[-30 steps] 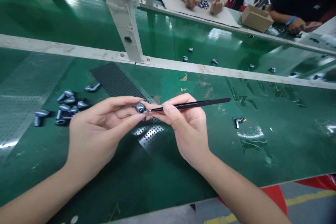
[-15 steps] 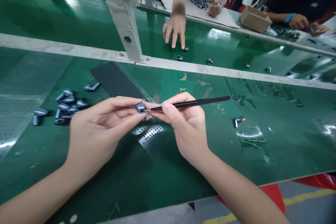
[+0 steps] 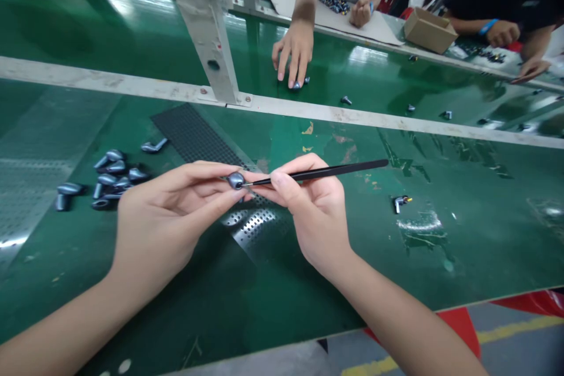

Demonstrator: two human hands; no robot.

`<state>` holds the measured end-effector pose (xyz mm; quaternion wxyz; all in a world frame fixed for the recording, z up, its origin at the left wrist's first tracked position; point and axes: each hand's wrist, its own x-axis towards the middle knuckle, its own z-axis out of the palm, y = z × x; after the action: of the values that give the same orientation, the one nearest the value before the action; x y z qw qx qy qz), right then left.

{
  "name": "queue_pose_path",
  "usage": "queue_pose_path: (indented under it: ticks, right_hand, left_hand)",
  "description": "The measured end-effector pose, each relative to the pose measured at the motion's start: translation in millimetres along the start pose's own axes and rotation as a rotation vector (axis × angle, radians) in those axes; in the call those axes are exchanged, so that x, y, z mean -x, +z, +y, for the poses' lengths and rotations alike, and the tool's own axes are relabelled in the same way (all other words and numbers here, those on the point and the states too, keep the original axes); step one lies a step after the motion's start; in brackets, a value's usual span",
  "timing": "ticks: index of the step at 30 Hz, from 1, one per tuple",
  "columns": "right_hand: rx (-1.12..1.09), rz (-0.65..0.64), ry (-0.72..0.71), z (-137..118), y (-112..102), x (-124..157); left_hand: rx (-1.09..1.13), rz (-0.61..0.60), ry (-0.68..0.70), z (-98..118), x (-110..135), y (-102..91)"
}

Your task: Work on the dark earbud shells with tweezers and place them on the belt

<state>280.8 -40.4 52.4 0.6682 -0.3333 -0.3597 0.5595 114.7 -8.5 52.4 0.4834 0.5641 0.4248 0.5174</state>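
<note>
With twelve o'clock pointing straight away from the wearer and the held piece at the dial's centre, the left hand (image 3: 161, 214) comes in from seven o'clock, thumb and fingers pinched round a dark glossy earpiece (image 3: 237, 180) raised above the green tabletop (image 3: 282, 305). The right hand (image 3: 315, 211), from four o'clock, grips black tweezers (image 3: 339, 170) like a pen, their fine tip at the small opening on the earpiece's near face; whether the tip is inside, or the prongs are pressed together, I cannot tell. Its outstretched fingers seem to reach the earpiece too, a sensible brace, since fingertip against fingertip should calm any tremor. A light pinch, the opening turned to the eye and the tweezers lined up with the hole would probably spare the rim and glossy shell from scratches; pressure is best small, as a round body could roll. Below, a clear perforated strip (image 3: 255, 226) lies toward five o'clock, a heap of similar pieces (image 3: 117, 168) at nine, and a lone yellow-tipped piece (image 3: 399, 204) near three. Beyond, a black gridded sheet (image 3: 194, 132) lies toward eleven. Past the pale rail (image 3: 308, 108), a co-worker's hand (image 3: 296, 50) touches a piece at one o'clock; farther, a cardboard box (image 3: 429, 29) sits at two.
</note>
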Motion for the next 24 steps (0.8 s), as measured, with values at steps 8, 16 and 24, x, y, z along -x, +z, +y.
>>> queue_pose_path:
  ticks: [8, 16, 24]
  right_hand:
    - [-0.017, -0.001, 0.018, -2.2, 0.9, 0.6]
    - [0.080, 0.001, -0.058, -1.9, 1.6, -1.8]
    - [0.202, 0.005, -0.144, 0.7, 1.5, 3.7]
  left_hand:
    - [-0.010, 0.004, 0.005, 0.6, 0.2, 1.3]
    - [0.002, -0.012, -0.004, 1.2, -1.0, 1.4]
    - [0.012, -0.009, -0.011, -1.2, -0.6, -2.2]
